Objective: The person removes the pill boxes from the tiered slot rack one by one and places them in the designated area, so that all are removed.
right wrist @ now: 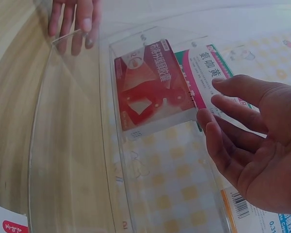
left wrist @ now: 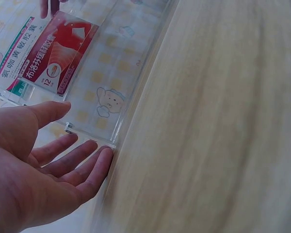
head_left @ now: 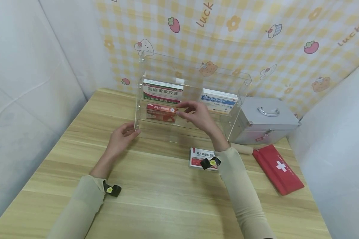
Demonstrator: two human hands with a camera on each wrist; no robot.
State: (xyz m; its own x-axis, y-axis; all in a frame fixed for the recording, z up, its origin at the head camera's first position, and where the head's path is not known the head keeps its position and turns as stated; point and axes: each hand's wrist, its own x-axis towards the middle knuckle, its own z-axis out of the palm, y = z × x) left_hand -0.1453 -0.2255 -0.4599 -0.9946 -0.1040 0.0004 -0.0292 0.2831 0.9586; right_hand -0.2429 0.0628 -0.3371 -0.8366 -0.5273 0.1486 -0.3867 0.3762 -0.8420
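Observation:
A clear acrylic rack (head_left: 139, 69) stands against the patterned cloth. My left hand (head_left: 120, 138) is at its lower left corner, thumb apart from the relaxed fingers, fingertips right at the acrylic edge. On the lower tier, to the left, stands a red medicine box (head_left: 161, 116). My right hand (head_left: 198, 116) is at that box's right end, with fingers loosely bent and fingertips near its top edge; nothing is pinched between them in the right wrist view. Behind, on the upper tier, are a white, green and red medicine box (head_left: 162, 92) and a blue-and-white medicine box (head_left: 219, 100).
Another white-and-red medicine box (head_left: 197, 157) lies on the wooden table (head_left: 155, 199) before the rack, partly hidden by the right wrist. To the right are a silver metal case (head_left: 266, 122), a red first-aid pouch (head_left: 279, 169) and a beige roll (head_left: 242, 148).

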